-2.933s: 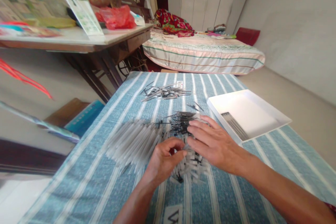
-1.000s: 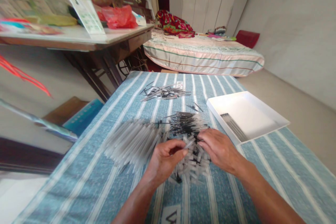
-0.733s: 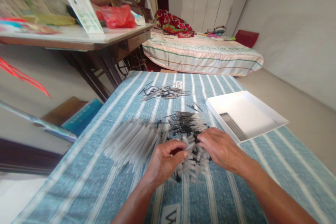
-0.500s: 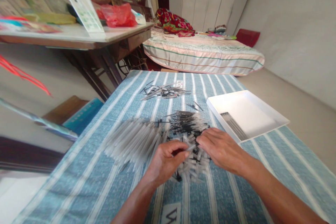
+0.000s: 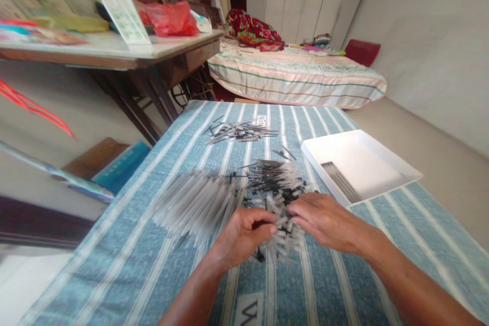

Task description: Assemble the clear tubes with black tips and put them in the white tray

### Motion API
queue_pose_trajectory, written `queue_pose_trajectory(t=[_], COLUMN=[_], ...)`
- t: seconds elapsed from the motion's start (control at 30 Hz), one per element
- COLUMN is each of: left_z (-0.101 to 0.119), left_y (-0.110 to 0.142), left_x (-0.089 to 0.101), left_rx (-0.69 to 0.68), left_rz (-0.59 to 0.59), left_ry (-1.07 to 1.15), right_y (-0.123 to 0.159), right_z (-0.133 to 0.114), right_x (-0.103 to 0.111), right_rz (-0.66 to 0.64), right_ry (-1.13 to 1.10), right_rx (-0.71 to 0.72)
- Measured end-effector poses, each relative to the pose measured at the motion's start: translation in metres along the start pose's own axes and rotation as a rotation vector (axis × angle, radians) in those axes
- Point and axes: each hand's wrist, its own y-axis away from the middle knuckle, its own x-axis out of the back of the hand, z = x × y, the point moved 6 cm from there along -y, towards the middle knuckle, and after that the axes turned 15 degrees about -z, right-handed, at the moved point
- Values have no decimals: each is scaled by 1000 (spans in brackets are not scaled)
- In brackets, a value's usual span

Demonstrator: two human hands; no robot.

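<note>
My left hand (image 5: 248,229) is over the left side of a heap of short clear pen caps (image 5: 284,244), thumb and forefinger closed together at their tips. What lies between them is too small to make out. Facing it, my right hand (image 5: 324,216) has its fingers bent and pressed together at the heap's right side, their tips partly hidden among the caps and small black parts. Behind the hands is a pile of thin dark pen refills (image 5: 271,175). Long translucent pen barrels (image 5: 194,204) lie in a stack left of my left hand.
A shallow white box (image 5: 382,163) with several pens (image 5: 340,181) in its left corner stands at the right. Farther back lies a loose pile of thin dark and clear parts (image 5: 240,131) on the striped tablecloth (image 5: 145,265). A side table (image 5: 168,48) and a bed (image 5: 298,74) stand beyond.
My right hand has shifted slightly down at the caps, fingers still closed. My left hand has dropped a little and moved slightly right. The piles and the box stay as they were.
</note>
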Motion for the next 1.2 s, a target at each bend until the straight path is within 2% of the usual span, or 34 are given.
queue_pose_trajectory(t=[0.27,0.47,0.7,0.9,1.2], left_z=[6,-5,-3,-5,-4], left_y=[0,0,0,0,0], left_x=[-1,-3,-5,-7,-5], left_rx=[-14,41,55,69,51], left_rz=[1,-103,-106,-123,-100], left_ry=[-29,14,14,24,-1], right_y=[0,3,5,5,2], right_z=[2,4,4,4,11], right_x=[0,-3,-5,-9,-18], right_rz=[-32,6,50,87,33], right_ry=[-78,-236,-347,-306,-456], right_rx=[8,42,62,69,4])
